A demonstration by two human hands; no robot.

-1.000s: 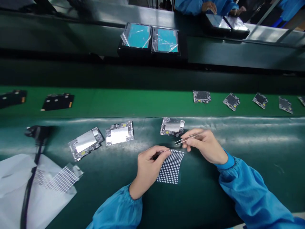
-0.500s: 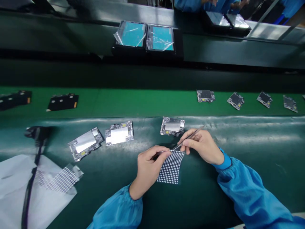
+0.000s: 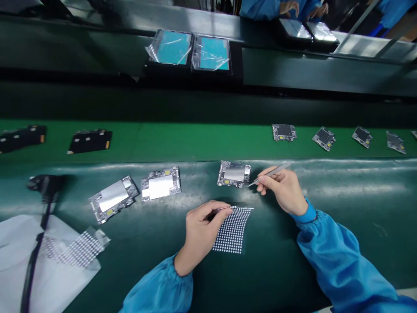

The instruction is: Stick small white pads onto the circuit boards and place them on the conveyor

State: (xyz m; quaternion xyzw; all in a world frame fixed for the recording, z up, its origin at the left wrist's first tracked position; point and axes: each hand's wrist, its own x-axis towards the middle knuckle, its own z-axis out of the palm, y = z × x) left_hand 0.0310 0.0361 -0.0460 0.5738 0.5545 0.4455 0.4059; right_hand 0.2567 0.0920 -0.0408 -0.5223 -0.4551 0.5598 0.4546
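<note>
Between thumb and fingers, my left hand [image 3: 203, 234] pinches the upper left edge of a sheet of small round white stickers [image 3: 232, 232]. The sheet hangs down over the green bench. My right hand [image 3: 284, 189] holds a pair of tweezers [image 3: 270, 174], their tips pointing left. Those tips are beside the lower right corner of a circuit board [image 3: 233, 174] with a silver shield plate; whether they touch it or carry a sticker is too small to tell. Two more circuit boards, one upright-lying [image 3: 160, 184] and one tilted [image 3: 114, 199], lie to the left.
A black power plug [image 3: 47, 187] with its cable crosses a white bag [image 3: 16, 261] and another dotted sheet [image 3: 81, 250] at left. Several boards lie along the green belt [image 3: 192, 141]. Beyond are two film-covered panels [image 3: 210, 53] and a co-worker's hands [image 3: 289, 8].
My right hand has moved the tweezers up and right, away from the sticker sheet to beside the circuit board. My left hand still pinches the sheet. Boards on the belt have shifted slightly right.
</note>
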